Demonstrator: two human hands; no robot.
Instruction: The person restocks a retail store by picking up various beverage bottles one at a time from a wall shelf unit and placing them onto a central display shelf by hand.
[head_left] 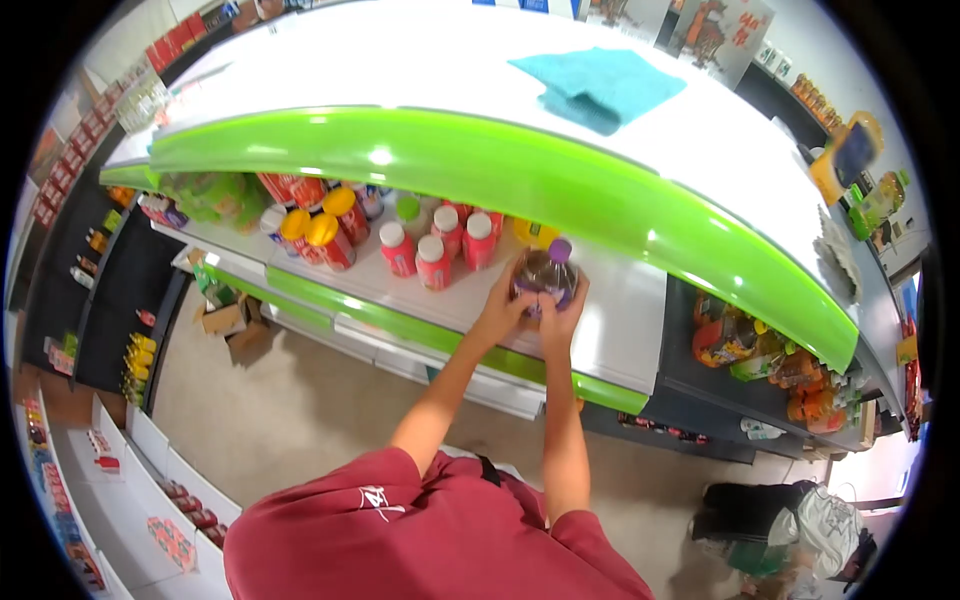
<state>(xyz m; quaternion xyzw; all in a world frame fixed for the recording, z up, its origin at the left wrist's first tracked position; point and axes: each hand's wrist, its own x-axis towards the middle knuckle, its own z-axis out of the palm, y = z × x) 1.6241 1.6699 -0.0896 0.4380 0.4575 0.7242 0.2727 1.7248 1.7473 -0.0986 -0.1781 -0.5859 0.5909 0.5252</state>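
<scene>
Both hands are wrapped round a dark drink bottle with a purple cap (551, 268), above the right part of the white shelf (616, 325). My left hand (505, 298) grips its left side and my right hand (563, 315) its right side, with the thumbs close together in front. A yellow-topped item (536, 233) shows partly behind the bottle. Left of my hands stand several pink bottles with white caps (433, 264) and a green-capped bottle (409, 212). Further left are several red cans with yellow lids (327, 238).
Above the shelf runs a bright green edge (430, 140) of a white top, where a teal cloth (605, 85) lies. Bottled drinks (727, 338) fill a dark shelf at the right. Cardboard boxes (228, 318) sit on the floor at left, and bags (825, 530) at lower right.
</scene>
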